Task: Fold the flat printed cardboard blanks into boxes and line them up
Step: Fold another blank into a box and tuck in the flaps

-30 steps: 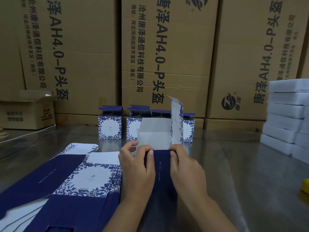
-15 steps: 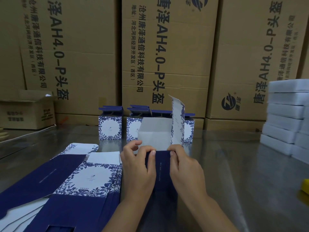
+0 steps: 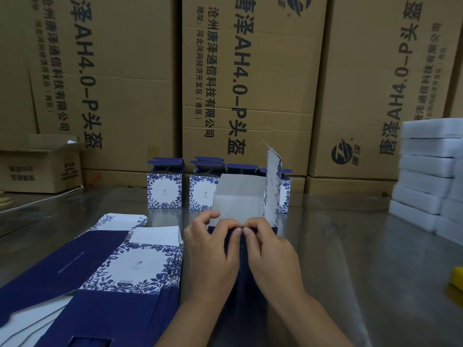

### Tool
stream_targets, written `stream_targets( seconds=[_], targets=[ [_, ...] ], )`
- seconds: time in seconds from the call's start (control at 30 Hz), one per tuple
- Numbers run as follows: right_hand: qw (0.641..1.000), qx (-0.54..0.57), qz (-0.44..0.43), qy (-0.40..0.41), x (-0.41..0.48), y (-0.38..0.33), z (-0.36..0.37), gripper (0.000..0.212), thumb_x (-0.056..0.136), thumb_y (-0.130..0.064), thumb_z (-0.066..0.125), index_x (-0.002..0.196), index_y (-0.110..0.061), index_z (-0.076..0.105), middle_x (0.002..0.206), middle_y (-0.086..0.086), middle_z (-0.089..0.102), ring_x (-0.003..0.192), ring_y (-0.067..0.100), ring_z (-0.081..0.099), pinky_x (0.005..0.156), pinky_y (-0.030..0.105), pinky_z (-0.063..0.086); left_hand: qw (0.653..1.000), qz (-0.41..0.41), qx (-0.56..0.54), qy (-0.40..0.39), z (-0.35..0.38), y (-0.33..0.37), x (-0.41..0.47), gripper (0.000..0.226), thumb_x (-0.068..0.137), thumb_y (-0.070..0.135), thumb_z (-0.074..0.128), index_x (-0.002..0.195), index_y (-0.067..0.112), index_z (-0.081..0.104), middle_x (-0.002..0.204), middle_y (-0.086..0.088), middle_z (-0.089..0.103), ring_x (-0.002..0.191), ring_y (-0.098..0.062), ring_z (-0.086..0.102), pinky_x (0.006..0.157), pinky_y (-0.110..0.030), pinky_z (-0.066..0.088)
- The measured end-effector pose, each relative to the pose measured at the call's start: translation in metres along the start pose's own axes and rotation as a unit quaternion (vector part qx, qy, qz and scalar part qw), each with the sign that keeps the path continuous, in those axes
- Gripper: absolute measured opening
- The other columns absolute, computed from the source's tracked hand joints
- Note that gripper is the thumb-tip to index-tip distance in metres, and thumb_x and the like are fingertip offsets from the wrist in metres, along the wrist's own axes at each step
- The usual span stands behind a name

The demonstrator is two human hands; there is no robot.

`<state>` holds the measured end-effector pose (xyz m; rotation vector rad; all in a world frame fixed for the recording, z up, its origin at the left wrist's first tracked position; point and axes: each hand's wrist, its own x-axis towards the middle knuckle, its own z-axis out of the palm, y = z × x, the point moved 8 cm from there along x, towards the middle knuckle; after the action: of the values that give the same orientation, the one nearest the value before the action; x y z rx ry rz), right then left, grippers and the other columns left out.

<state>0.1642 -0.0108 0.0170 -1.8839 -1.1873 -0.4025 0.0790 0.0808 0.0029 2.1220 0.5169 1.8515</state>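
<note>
Both of my hands grasp the half-folded box [image 3: 240, 196], which stands in the middle of the shiny metal table [image 3: 350, 246] right in front of me. My left hand [image 3: 213, 249] and my right hand [image 3: 271, 254] curl over the top edge of its near dark blue wall, fingers tucked inside and thumbnails touching at the centre. The box's white inside faces me, and one flower-printed flap [image 3: 273, 171] sticks straight up on its right side.

Just left of my left wrist lies the stack of flat blanks [image 3: 120, 266], blue and white, fanned a little. Behind the box I hold, a row of folded boxes [image 3: 164, 187] stands along the far edge of the table, their blue top flaps raised.

Tall brown cartons [image 3: 250, 71] with printed lettering fill the background. A small open carton [image 3: 40, 166] sits at far left, white slabs [image 3: 426, 171] are stacked at right, and something yellow [image 3: 457, 279] shows at the right edge.
</note>
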Motion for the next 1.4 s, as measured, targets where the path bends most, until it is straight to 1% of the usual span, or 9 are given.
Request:
stream_targets(
  seconds=[0.23,0.4,0.5,0.67,0.8,0.9,1.0,1.23,1.4],
  targets=[
    [0.999,-0.041,0.01,0.006,0.0,0.003,-0.001,0.015,0.097,-0.042,0.035,0.102,-0.036,0.047,0.081,-0.008,0.068,0.074,0.014,0.062,0.061,0.03,0.043,1.0,0.003,0.011,-0.01,0.002,-0.002,0.001,0.016,0.088,0.043,0.042,0.092,0.036,0.057,0.112,0.02,0.028,0.104,-0.009,0.032,0.086,-0.029,0.032],
    [0.998,-0.051,0.025,0.037,0.001,0.008,-0.008,0.016,0.096,-0.04,0.037,0.106,-0.037,0.05,0.079,-0.009,0.067,0.075,0.014,0.062,0.065,0.032,0.049,0.999,-0.029,-0.022,-0.004,-0.003,-0.008,0.002,0.025,0.088,0.034,0.038,0.101,0.023,0.056,0.113,0.019,0.026,0.108,-0.003,0.03,0.092,-0.003,0.018],
    [0.996,-0.033,0.032,0.076,0.001,0.011,-0.016,0.015,0.096,-0.036,0.04,0.102,-0.034,0.053,0.08,-0.015,0.063,0.074,0.007,0.06,0.064,0.029,0.05,0.998,-0.06,-0.036,-0.001,-0.006,-0.011,0.002,0.018,0.088,0.024,0.044,0.103,0.02,0.054,0.112,0.018,0.027,0.11,-0.001,0.03,0.094,0.003,0.013],
    [0.991,-0.037,0.041,0.121,0.002,0.018,-0.024,0.016,0.094,-0.031,0.044,0.1,-0.031,0.058,0.08,-0.015,0.063,0.075,0.005,0.056,0.061,0.023,0.042,0.996,-0.078,-0.025,0.03,-0.015,-0.011,0.002,0.019,0.086,0.017,0.043,0.1,0.016,0.056,0.112,0.012,0.032,0.106,-0.002,0.031,0.091,-0.007,0.021],
    [0.981,-0.089,0.008,0.173,0.002,0.015,-0.036,0.012,0.09,-0.021,0.055,0.093,-0.023,0.066,0.071,-0.008,0.066,0.064,0.012,0.057,0.061,0.029,0.046,0.995,-0.087,-0.016,0.034,-0.016,-0.011,0.003,0.019,0.086,0.018,0.043,0.097,0.017,0.058,0.112,0.011,0.032,0.106,-0.003,0.031,0.086,-0.008,0.023],
    [0.977,-0.113,-0.007,0.18,0.002,0.011,-0.039,0.009,0.086,-0.016,0.059,0.087,-0.018,0.068,0.067,-0.004,0.065,0.059,0.016,0.057,0.06,0.033,0.046,0.995,-0.088,-0.011,0.034,-0.016,-0.011,0.003,0.019,0.086,0.019,0.043,0.097,0.017,0.058,0.113,0.008,0.034,0.106,-0.004,0.032,0.085,-0.016,0.027],
    [0.978,-0.091,-0.004,0.19,0.001,0.012,-0.04,0.008,0.085,-0.013,0.06,0.08,-0.018,0.064,0.065,-0.006,0.062,0.055,0.014,0.053,0.056,0.029,0.042,0.996,-0.08,-0.014,0.035,-0.017,-0.009,0.004,0.018,0.085,0.018,0.043,0.095,0.016,0.058,0.114,0.003,0.038,0.104,-0.004,0.032,0.079,-0.008,0.027],
    [0.984,-0.08,0.011,0.157,0.005,0.02,-0.03,0.011,0.091,-0.02,0.049,0.084,-0.022,0.056,0.072,-0.01,0.055,0.061,0.008,0.05,0.058,0.025,0.038,0.994,-0.08,-0.066,0.021,-0.015,-0.01,0.006,0.013,0.085,0.016,0.043,0.09,0.026,0.051,0.114,0.008,0.034,0.103,0.0,0.036,0.083,0.004,0.027],
    [0.991,-0.03,0.064,0.114,0.009,0.036,-0.025,0.011,0.096,-0.034,0.037,0.092,-0.034,0.047,0.083,-0.018,0.048,0.074,0.002,0.05,0.057,0.013,0.035,0.993,-0.066,-0.097,-0.03,-0.006,-0.005,0.005,0.015,0.089,0.033,0.043,0.091,0.047,0.049,0.114,0.018,0.033,0.112,-0.001,0.043,0.086,-0.012,0.04]
  ],
)
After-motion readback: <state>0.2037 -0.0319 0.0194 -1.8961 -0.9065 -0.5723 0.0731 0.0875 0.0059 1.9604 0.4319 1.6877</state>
